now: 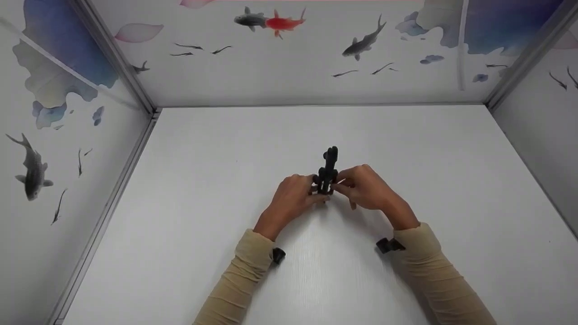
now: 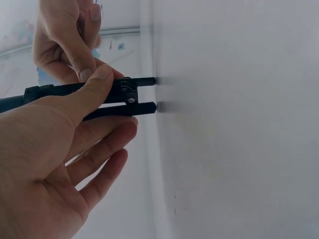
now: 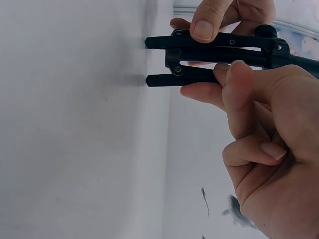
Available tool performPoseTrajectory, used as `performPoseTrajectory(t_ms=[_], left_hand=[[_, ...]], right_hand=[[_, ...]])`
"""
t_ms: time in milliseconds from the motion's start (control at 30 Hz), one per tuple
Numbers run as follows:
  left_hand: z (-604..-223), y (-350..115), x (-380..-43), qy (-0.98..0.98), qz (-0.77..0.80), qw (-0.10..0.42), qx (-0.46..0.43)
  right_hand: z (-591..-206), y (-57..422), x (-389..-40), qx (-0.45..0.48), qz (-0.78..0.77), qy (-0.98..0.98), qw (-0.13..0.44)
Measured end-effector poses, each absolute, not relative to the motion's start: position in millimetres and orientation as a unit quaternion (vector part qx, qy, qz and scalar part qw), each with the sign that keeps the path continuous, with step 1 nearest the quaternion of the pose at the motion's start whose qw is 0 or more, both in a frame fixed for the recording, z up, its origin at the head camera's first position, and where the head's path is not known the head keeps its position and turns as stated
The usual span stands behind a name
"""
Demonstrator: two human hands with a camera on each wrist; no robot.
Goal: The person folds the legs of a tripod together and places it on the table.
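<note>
A small black tripod (image 1: 331, 159) stands upright at the middle of the white table, its legs folded close to its central column. From the left, my left hand (image 1: 291, 195) grips its lower part; the left wrist view shows the thumb (image 2: 97, 87) across one leg and other fingers behind. My right hand (image 1: 368, 187) pinches a leg (image 3: 164, 80) from the right between thumb and forefinger, with its remaining fingers curled in. Leg tips (image 2: 149, 107) are right at the tabletop. In the wrist views the hands partly cover the tripod's middle.
The white table (image 1: 203, 149) has a back wall (image 1: 289, 81) and side walls printed with fish and lotus shapes. Grey metal frame strips (image 1: 119, 54) run along the corners. A small black device (image 1: 389, 245) sits at the right cuff, another (image 1: 278, 256) at the left.
</note>
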State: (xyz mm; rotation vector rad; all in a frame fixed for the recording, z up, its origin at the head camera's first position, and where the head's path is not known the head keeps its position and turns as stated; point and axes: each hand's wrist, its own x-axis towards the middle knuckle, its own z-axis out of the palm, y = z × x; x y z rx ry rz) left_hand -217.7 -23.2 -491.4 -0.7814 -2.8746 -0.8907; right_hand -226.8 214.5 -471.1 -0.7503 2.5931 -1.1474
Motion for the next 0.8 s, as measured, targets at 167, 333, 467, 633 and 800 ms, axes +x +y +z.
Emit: performPoseTrajectory(t_ms=[167, 333, 467, 633, 800], left_hand=[[-491.6, -23.2, -217.7, -0.92, -0.3, 0.015, -0.252], [-491.5, -23.4, -217.1, -0.92, -0.301, 0.018, -0.252], [-491.5, -23.5, -216.5, -0.92, -0.3, 0.017, -0.249], [-491.5, -22.3, -216.5, -0.92, -0.305, 0.011, -0.246], [-491.8, -21.6, -216.8, -0.921, -0.308, 0.002, -0.239]], right_hand=[[-472.7, 214.5, -227.6, -0.261, -0.402, 0.871, 0.106], [-473.5, 214.5, -228.1, -0.261, -0.409, 0.868, 0.11], [-473.7, 214.1, -227.5, -0.255, -0.414, 0.866, 0.118], [-474.6, 214.5, -226.9, -0.252, -0.42, 0.864, 0.117], [-475.5, 215.2, -227.3, -0.27, -0.43, 0.854, 0.112]])
